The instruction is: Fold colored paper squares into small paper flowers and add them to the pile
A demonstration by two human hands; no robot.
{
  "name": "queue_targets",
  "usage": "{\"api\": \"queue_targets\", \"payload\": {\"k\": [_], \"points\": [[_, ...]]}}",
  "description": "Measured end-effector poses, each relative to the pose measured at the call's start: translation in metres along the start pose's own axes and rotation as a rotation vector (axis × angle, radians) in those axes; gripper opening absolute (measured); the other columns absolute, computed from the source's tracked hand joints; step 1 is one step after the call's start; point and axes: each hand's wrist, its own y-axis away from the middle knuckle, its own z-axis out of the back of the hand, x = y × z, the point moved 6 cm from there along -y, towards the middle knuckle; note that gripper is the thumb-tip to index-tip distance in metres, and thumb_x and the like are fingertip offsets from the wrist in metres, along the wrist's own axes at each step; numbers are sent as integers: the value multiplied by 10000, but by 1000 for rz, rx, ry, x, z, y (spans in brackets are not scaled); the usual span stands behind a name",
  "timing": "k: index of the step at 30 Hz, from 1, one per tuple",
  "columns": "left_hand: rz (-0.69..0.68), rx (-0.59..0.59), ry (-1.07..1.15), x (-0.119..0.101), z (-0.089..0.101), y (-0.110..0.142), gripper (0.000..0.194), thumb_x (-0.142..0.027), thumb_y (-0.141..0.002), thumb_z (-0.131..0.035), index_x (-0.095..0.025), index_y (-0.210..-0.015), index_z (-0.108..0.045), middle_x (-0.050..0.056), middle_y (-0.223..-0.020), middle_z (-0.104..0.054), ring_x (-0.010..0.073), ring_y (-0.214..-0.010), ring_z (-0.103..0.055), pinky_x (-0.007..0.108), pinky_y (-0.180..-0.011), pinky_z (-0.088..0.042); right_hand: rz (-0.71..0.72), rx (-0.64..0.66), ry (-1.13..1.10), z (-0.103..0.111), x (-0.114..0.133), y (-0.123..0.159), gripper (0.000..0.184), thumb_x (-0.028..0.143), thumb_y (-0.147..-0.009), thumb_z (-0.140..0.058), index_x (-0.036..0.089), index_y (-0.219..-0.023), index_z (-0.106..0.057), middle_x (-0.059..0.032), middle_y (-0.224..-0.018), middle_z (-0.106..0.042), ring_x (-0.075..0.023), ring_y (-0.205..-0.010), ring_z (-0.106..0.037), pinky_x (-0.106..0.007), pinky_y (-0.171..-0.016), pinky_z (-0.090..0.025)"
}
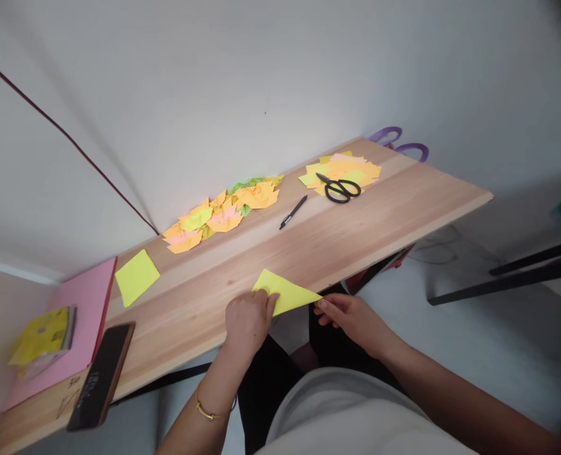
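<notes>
A yellow sheet of paper (287, 294), folded into a triangle, is held at the front edge of the wooden table (204, 284). My left hand (249, 316) grips its left side, the thumb lying on top of the paper. At the pointed right corner, my right hand (344, 316) pinches the tip between thumb and fingers, just past the table edge. A flat yellow paper square (137, 278) lies farther left on the table.
Cut and folded paper pieces (226, 215) line the wall. Black scissors (339, 188) rest on a paper pile (356, 169), near a pen (293, 212). At left are a phone (102, 376), pink sheets (83, 297) and a yellow packet (43, 338). Purple handles (413, 150) protrude behind the table.
</notes>
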Motion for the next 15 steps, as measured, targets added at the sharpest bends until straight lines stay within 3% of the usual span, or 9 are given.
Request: {"api": "queue_targets", "payload": {"k": [4,10,15], "points": [[-39,-55,9,-4,1,4,485,-454,-918,-281,-170,-692,-602,69,-646,-632,183,-639,-585,280,-548,-282,-180,-25,-216,-14,-11,-8,427,527,-794,-509,127,-772,-656,-85,-758,-687,-143,-615,-621,-232,-513,-416],[-61,-58,23,-4,3,3,489,-461,-917,-283,-173,-661,-584,64,-652,-633,175,-638,-576,277,-549,-277,-18,-24,-159,-14,-6,-9,336,464,-796,-539,150,-798,-662,-25,-642,-649,-127,-603,-567,-237,-575,-410],[-53,23,22,-1,3,-1,526,-497,-912,-250,-177,-656,-579,59,-659,-635,171,-625,-574,274,-539,-261,59,-9,-59,-11,-2,-4,293,424,-815,-520,161,-784,-645,-7,-650,-628,-126,-625,-548,-245,-622,-416]]}}
